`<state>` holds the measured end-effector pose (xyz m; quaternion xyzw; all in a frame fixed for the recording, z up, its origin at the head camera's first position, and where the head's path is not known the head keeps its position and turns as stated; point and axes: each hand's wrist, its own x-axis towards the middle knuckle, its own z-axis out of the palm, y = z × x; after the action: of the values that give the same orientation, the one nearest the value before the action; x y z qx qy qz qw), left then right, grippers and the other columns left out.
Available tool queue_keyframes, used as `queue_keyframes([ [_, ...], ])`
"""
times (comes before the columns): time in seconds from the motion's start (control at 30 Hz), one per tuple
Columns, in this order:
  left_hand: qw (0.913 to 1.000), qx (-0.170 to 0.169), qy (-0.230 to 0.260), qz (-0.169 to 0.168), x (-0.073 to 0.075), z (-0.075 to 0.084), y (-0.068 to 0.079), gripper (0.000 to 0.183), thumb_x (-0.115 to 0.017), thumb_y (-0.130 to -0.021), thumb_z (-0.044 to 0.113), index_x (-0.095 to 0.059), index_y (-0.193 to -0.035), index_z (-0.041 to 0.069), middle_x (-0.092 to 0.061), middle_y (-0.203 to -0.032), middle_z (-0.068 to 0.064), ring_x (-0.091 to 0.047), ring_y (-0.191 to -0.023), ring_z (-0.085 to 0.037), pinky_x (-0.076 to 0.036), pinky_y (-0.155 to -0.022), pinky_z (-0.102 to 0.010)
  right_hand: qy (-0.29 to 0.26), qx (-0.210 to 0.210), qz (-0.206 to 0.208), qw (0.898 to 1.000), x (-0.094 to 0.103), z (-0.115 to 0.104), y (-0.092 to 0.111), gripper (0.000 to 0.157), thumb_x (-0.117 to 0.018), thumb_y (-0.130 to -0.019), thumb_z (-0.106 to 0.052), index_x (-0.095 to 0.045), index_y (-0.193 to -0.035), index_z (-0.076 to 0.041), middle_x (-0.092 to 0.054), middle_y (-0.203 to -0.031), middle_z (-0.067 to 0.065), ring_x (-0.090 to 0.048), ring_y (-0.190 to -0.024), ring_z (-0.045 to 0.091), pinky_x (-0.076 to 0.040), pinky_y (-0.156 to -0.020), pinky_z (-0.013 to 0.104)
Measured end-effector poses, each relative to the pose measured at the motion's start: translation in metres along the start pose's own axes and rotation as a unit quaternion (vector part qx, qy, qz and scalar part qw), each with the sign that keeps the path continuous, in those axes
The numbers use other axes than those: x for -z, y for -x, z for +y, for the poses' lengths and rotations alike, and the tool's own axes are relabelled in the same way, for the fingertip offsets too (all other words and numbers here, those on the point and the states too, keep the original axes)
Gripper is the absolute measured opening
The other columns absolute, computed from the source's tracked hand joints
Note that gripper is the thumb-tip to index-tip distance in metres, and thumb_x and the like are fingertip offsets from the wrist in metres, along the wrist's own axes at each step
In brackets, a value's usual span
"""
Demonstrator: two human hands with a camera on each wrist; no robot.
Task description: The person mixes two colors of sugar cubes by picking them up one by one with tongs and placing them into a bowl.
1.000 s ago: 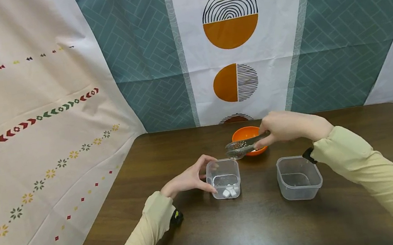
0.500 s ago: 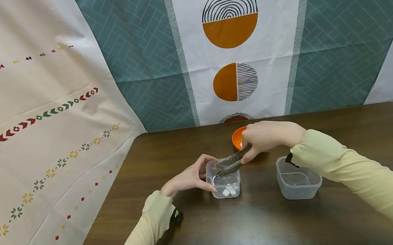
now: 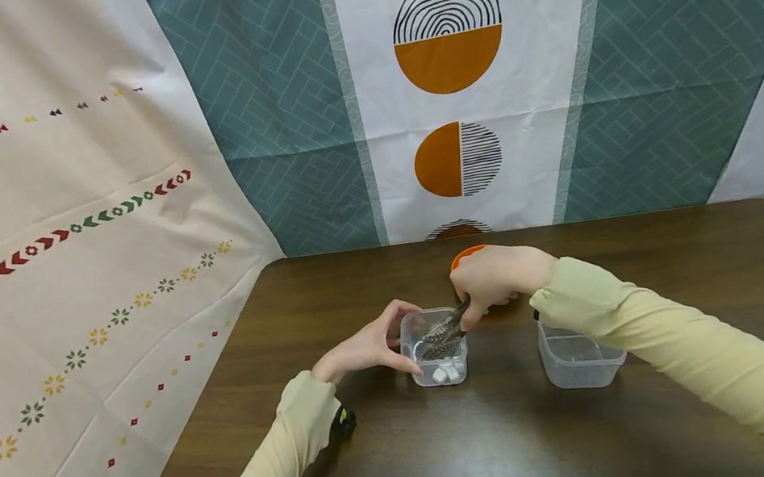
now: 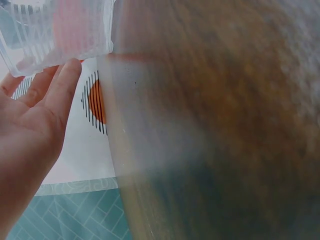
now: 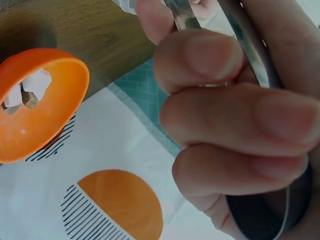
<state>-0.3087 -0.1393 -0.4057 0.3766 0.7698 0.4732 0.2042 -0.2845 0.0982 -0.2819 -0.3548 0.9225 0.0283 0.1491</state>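
Observation:
My left hand [image 3: 368, 346] grips the left side of a clear plastic container [image 3: 430, 317], thumb at its near corner and fingers at the far one. Several small white pieces [image 3: 441, 375] lie at the container's near end. The right hand [image 3: 497, 275] holds metal tongs [image 3: 442, 330], whose perforated ends reach down inside this container; what lies between the ends is hidden. Right behind the right hand stands an orange bowl [image 3: 461, 255], mostly covered in the head view. In the right wrist view the bowl has white pieces [image 5: 37, 82] and brown pieces [image 5: 30, 100] in it.
A second clear container [image 3: 584, 375] stands on the wooden table [image 3: 455, 448] to the right, partly under the right sleeve [image 3: 596, 298]. Patterned curtains [image 3: 306, 119] hang behind the table's far edge, and a cream cloth [image 3: 106, 310] runs along the left.
My right hand has moved left and nearer from beside the orange bowl, bringing the tongs down into the clear container. The left hand and the container have stayed in place.

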Motion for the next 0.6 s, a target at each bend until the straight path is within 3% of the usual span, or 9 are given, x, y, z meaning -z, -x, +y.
queue_keyframes([
  [0.17,1.0,0.005,0.006,-0.002,0.0,0.002,0.0,0.077,-0.078,-0.069,0.006,-0.03,-0.129,0.011,-0.039,-0.125,-0.01,-0.04,-0.114,-0.021,-0.036,-0.092,-0.039,0.018,-0.016,-0.007,1.0,-0.002,-0.005,-0.005,0.043,-0.072,-0.072,-0.038,-0.044,-0.048,-0.017,-0.032,-0.039,-0.008,-0.034,-0.035,0.009,-0.026,-0.038,0.024],
  [0.3,0.9998,-0.001,0.016,-0.009,-0.001,0.016,0.004,0.076,-0.077,-0.07,0.003,-0.029,-0.129,0.005,-0.038,-0.126,-0.017,-0.037,-0.116,-0.029,-0.035,-0.092,-0.043,0.009,-0.024,-0.013,1.0,-0.004,-0.008,-0.007,0.038,-0.073,-0.073,-0.035,-0.048,-0.051,-0.016,-0.034,-0.042,-0.006,-0.035,-0.036,0.009,-0.026,-0.039,0.023],
  [0.4,0.9997,-0.001,0.02,-0.015,-0.001,0.026,0.006,0.076,-0.077,-0.071,0.005,-0.028,-0.129,0.003,-0.036,-0.126,-0.02,-0.035,-0.117,-0.032,-0.034,-0.092,-0.044,0.014,-0.024,-0.009,1.0,-0.006,-0.01,-0.01,0.033,-0.074,-0.072,-0.034,-0.054,-0.055,-0.015,-0.038,-0.046,-0.005,-0.037,-0.04,0.01,-0.028,-0.041,0.023],
  [0.6,0.9994,0.002,0.03,-0.018,-0.001,0.029,0.007,0.077,-0.077,-0.071,0.006,-0.026,-0.128,0.002,-0.035,-0.126,-0.02,-0.034,-0.117,-0.032,-0.033,-0.093,-0.045,0.046,-0.015,0.003,0.999,-0.008,-0.013,-0.016,0.026,-0.074,-0.072,-0.036,-0.061,-0.064,-0.015,-0.049,-0.057,-0.004,-0.042,-0.051,0.013,-0.036,-0.049,0.026],
])
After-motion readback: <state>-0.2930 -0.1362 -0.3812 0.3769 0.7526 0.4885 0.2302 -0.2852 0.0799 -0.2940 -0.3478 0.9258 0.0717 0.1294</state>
